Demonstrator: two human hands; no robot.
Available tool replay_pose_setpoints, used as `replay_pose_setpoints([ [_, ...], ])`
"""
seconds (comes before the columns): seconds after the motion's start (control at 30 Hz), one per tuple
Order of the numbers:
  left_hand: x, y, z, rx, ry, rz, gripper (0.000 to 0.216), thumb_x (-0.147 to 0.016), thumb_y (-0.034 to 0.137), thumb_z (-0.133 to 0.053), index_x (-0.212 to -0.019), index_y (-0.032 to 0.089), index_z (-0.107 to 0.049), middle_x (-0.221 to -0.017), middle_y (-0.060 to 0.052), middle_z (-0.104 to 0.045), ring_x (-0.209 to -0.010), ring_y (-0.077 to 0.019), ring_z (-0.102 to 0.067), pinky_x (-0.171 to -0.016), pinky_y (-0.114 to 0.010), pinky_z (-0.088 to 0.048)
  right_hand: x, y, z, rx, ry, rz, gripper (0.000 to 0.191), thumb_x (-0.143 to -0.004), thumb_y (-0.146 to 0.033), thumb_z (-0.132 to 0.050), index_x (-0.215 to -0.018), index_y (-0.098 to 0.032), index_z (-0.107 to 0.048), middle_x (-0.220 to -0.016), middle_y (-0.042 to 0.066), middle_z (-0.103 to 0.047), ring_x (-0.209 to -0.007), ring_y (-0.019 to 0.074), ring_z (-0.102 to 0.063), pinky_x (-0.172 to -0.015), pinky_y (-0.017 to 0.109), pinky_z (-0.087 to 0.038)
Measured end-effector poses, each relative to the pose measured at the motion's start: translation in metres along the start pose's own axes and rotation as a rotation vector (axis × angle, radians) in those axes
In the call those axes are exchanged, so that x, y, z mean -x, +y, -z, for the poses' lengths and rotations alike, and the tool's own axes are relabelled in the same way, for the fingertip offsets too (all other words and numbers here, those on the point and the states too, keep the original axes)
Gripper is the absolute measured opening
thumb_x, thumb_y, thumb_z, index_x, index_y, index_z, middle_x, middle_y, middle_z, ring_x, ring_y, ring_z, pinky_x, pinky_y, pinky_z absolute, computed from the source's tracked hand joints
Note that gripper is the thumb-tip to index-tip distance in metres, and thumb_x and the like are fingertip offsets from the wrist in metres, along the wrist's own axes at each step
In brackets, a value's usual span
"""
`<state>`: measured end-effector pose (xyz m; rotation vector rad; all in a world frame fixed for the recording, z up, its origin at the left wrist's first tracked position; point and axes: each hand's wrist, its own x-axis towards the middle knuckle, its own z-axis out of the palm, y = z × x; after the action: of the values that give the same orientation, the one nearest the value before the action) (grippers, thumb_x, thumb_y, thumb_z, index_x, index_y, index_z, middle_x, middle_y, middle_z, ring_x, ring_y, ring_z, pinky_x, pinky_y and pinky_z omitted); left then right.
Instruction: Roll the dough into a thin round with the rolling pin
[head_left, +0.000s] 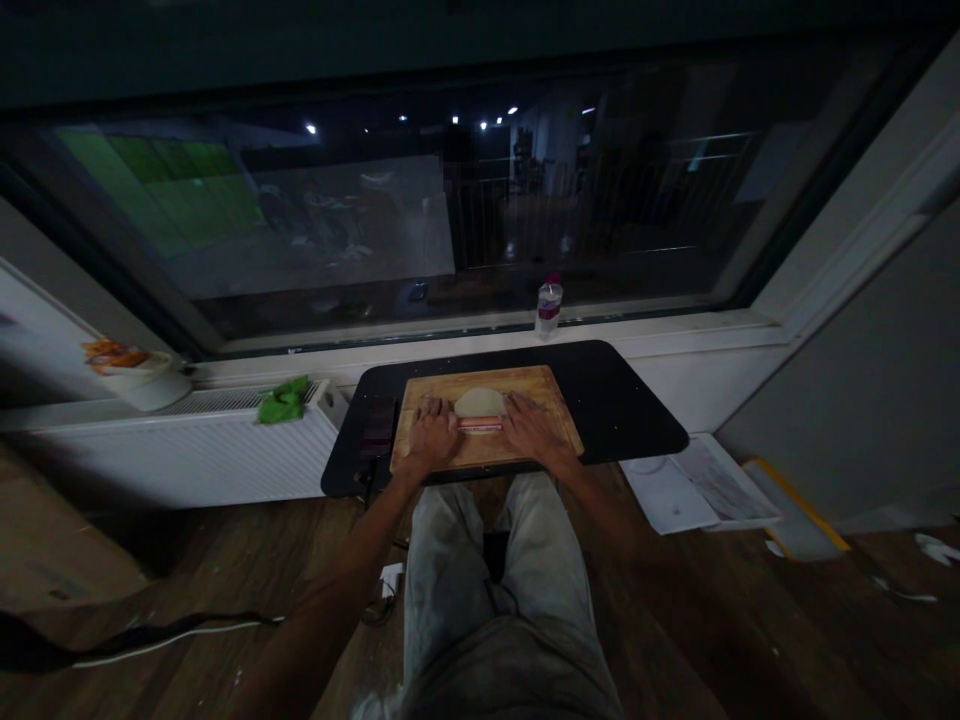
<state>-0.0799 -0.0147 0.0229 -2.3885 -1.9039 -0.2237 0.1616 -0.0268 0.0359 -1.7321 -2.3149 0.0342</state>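
Head view. Item: pale, round, flattish dough (pixel 480 401) lying mid-board on a rectangular wooden board (pixel 561 432), which sits on a matte black table (pixel 637 410) with rounded corners. Rolling pin (pixel 480 424): slim cylinder, reddish with a light band, at the dough's near edge. Left hand (pixel 431 433) and right hand (pixel 534 428): palms flat, fingers spread over the pin's ends, not clenched. Risk, as judged: uneven pressure could thin or tear one side, and the board may slide on the smooth top. Clear plastic water bottle (pixel 548 306) stands well apart on the sill.

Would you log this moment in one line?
left hand, right hand: on reddish rolling pin | pale round dough: on wooden board
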Motion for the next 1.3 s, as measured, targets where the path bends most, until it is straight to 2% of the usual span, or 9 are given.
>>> replay_pose_setpoints([
  [0.2,0.004,0.003,-0.003,-0.045,0.026,0.027,0.054,-0.112,0.031,-0.043,-0.157,0.011,-0.064,-0.167,-0.021,-0.061,-0.167,-0.0376,-0.044,-0.134,-0.053,-0.038,0.001,0.0,-0.001,0.024,0.03,0.011,0.061,-0.116,-0.033,-0.038,-0.167,-0.009,-0.058,-0.171,0.019,-0.059,-0.159,0.0325,-0.055,-0.134,0.046,-0.042],
  [0.57,-0.004,0.008,0.001,0.027,0.07,0.098,0.055,-0.114,0.03,-0.037,-0.16,0.01,-0.06,-0.17,-0.022,-0.059,-0.168,-0.0345,-0.043,-0.135,-0.053,-0.037,-0.018,0.008,-0.005,0.085,0.005,0.005,0.058,-0.119,-0.034,-0.036,-0.17,-0.013,-0.057,-0.173,0.015,-0.058,-0.16,0.0332,-0.053,-0.135,0.05,-0.035],
  [0.8,-0.02,0.011,0.006,0.029,0.056,0.108,0.049,-0.113,0.028,-0.043,-0.154,0.013,-0.066,-0.164,-0.02,-0.065,-0.164,-0.0361,-0.048,-0.132,-0.051,-0.039,-0.034,0.012,-0.006,0.086,-0.005,-0.003,0.059,-0.12,-0.035,-0.033,-0.17,-0.017,-0.058,-0.173,0.013,-0.059,-0.162,0.0319,-0.05,-0.136,0.049,-0.033],
  [1.0,-0.035,0.01,0.006,0.018,0.053,0.112,0.047,-0.112,0.028,-0.045,-0.15,0.016,-0.069,-0.163,-0.018,-0.066,-0.161,-0.0362,-0.051,-0.13,-0.052,-0.043,-0.048,0.026,-0.02,0.029,-0.072,-0.036,0.063,-0.117,-0.033,-0.03,-0.175,-0.021,-0.051,-0.166,0.011,-0.067,-0.162,0.0285,-0.049,-0.14,0.05,-0.028],
  [1.17,-0.049,0.008,0.006,0.047,0.063,0.128,0.048,-0.109,0.026,-0.048,-0.151,0.019,-0.07,-0.164,-0.017,-0.065,-0.162,-0.0366,-0.049,-0.13,-0.056,-0.044,-0.066,0.034,-0.024,-0.002,0.013,0.037,0.065,-0.116,-0.042,-0.036,-0.179,-0.027,-0.044,-0.169,0.006,-0.064,-0.163,0.0285,-0.047,-0.141,0.051,-0.026],
  [1.3,-0.062,0.003,0.003,0.072,0.073,0.126,0.05,-0.107,0.027,-0.052,-0.155,0.021,-0.068,-0.168,-0.015,-0.063,-0.167,-0.0364,-0.044,-0.132,-0.057,-0.043,-0.08,0.035,-0.023,-0.003,0.019,0.031,0.064,-0.118,-0.041,-0.033,-0.179,-0.025,-0.042,-0.169,0.009,-0.063,-0.16,0.0294,-0.05,-0.14,0.053,-0.028],
])
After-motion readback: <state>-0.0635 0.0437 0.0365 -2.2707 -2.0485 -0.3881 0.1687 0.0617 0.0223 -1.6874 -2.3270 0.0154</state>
